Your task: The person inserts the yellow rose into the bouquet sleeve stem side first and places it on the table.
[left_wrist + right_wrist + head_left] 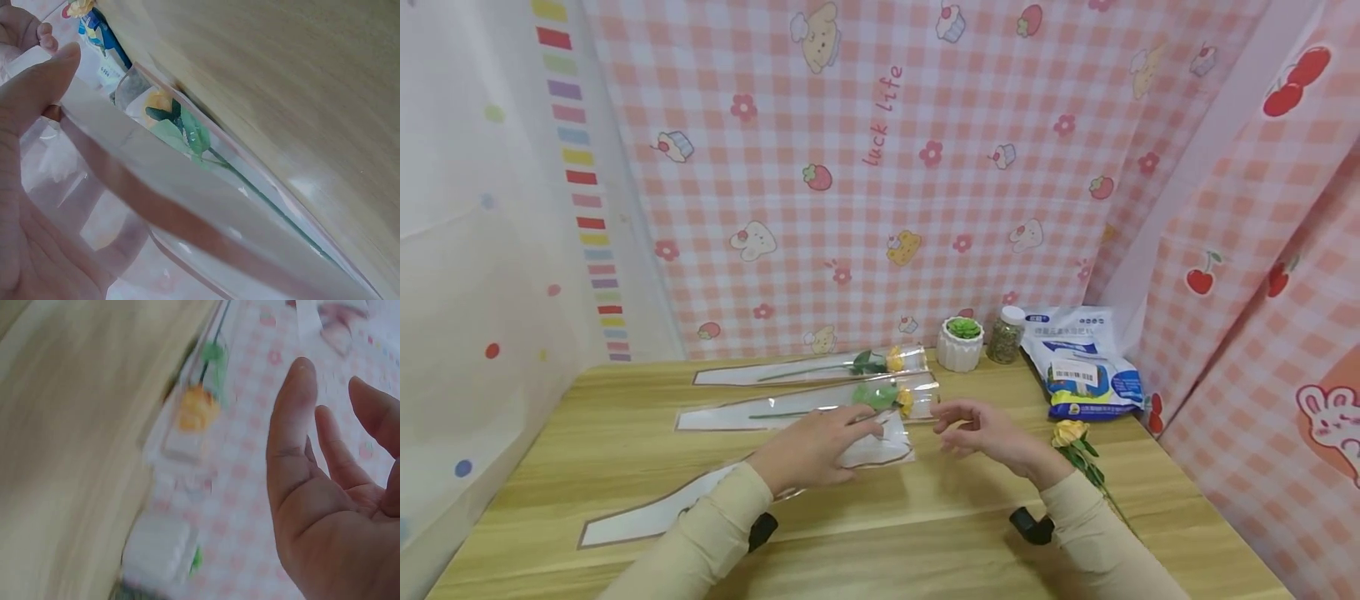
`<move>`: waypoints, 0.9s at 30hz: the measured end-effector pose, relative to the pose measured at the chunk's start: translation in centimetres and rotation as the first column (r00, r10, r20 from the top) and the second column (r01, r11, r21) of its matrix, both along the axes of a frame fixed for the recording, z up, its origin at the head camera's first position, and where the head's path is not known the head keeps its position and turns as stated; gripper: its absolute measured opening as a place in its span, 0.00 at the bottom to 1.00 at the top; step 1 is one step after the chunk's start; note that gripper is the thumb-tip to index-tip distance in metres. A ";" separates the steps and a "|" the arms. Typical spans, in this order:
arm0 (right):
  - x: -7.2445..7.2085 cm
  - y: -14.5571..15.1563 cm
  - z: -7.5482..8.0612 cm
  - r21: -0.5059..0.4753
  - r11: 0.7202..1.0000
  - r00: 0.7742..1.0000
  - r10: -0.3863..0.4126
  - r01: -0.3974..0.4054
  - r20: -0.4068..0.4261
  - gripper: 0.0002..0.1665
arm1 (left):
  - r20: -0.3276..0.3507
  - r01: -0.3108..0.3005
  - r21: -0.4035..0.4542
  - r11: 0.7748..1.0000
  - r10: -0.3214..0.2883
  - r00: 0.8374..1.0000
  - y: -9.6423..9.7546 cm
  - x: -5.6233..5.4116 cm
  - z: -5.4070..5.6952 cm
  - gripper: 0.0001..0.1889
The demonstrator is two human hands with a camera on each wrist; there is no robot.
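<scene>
My left hand (pixel 812 446) grips the wide end of a long flower sleeve (pixel 643 515), clear and white with a brown-pink border. The left wrist view shows the thumb over the sleeve's edge (pixel 150 194) and fingers behind the clear film. My right hand (pixel 988 433) hovers just right of the sleeve's wide end, its fingers loosely bent with nothing between them. Beyond the hands lie two similar sleeves, each with a yellow rose inside: a nearer rose (pixel 906 403) and a farther rose (pixel 895 358). A loose yellow rose (pixel 1070 432) lies beside the right forearm.
At the back of the wooden table (pixel 910 533) stand a white pot with a green succulent (pixel 960 350) and a white-capped jar (pixel 1006 335). A blue and white bag (pixel 1082 367) sits at the back right. Checked pink cloth (pixel 880 192) hangs behind.
</scene>
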State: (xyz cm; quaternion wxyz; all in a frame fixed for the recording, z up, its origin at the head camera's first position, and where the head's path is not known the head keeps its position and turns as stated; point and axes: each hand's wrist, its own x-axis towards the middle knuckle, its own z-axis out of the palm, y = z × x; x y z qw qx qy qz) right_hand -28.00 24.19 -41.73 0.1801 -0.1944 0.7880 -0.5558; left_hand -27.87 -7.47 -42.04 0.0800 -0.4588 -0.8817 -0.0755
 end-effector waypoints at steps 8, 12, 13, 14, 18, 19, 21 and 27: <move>0.7 6.5 1.0 0.080 0.987 0.990 -0.140 0.141 -0.019 0.30 | 0.014 -0.019 -0.003 1.000 0.019 1.000 -0.6 0.3 -0.4 0.32; 1.5 10.4 0.7 0.096 0.969 0.974 -0.226 0.226 -0.010 0.32 | 0.017 -0.027 -0.006 1.000 0.027 0.999 -0.9 0.3 -0.5 0.32; 1.8 11.3 0.8 0.106 0.964 0.970 -0.244 0.244 -0.009 0.32 | 0.020 -0.029 -0.006 1.000 0.029 0.999 -0.9 0.4 -0.5 0.32; 2.1 12.2 0.8 0.118 0.958 0.965 -0.261 0.260 -0.012 0.32 | 0.026 -0.031 -0.006 0.999 0.031 0.999 -1.0 0.4 -0.4 0.32; 3.2 14.9 0.8 0.194 0.928 0.948 -0.315 0.319 -0.053 0.28 | 0.037 -0.040 -0.005 0.999 0.041 0.998 -1.1 0.4 -0.3 0.33; 3.4 15.3 0.8 0.219 0.915 0.941 -0.334 0.339 -0.060 0.26 | 0.037 -0.041 -0.005 0.999 0.041 0.998 -1.1 0.3 -0.3 0.32; 3.7 16.2 0.9 0.266 0.887 0.926 -0.371 0.377 -0.072 0.23 | 0.037 -0.040 -0.008 0.999 0.040 0.999 -1.1 0.3 -0.3 0.32; 4.2 18.1 0.8 0.387 0.830 0.902 -0.431 0.401 -0.009 0.23 | 0.040 -0.038 -0.020 0.999 0.039 0.998 -1.3 0.4 -0.4 0.31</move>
